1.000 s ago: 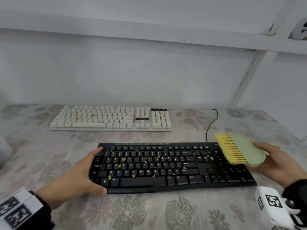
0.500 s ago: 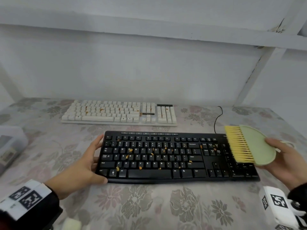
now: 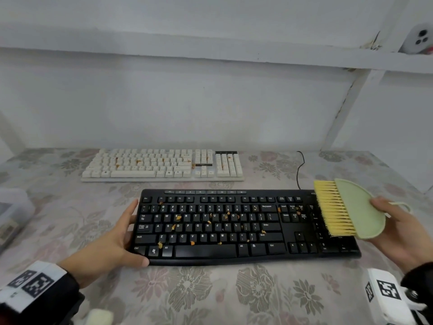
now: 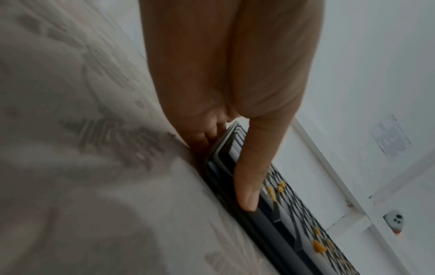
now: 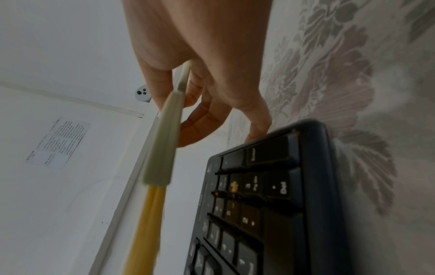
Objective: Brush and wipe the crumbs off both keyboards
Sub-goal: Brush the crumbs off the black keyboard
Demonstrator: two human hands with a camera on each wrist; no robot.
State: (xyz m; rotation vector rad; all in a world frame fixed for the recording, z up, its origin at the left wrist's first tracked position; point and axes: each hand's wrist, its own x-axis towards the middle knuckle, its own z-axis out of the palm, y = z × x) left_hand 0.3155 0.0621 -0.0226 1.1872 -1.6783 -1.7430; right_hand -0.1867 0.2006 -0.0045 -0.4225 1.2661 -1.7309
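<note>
Head view: right fingers pinch the brush, seemingly above black keyboard.

Hidden behind brush: much of black keyboard number pad. Behind brush body: most right hand fingers. Cut off at left edge: translucent container. Cut at bottom edge: pale object, unidentifiable. White keyboard legends blurred. Wall label print too small to read. Left hand lower fingers: under keyboard or beside, unclear.
</note>
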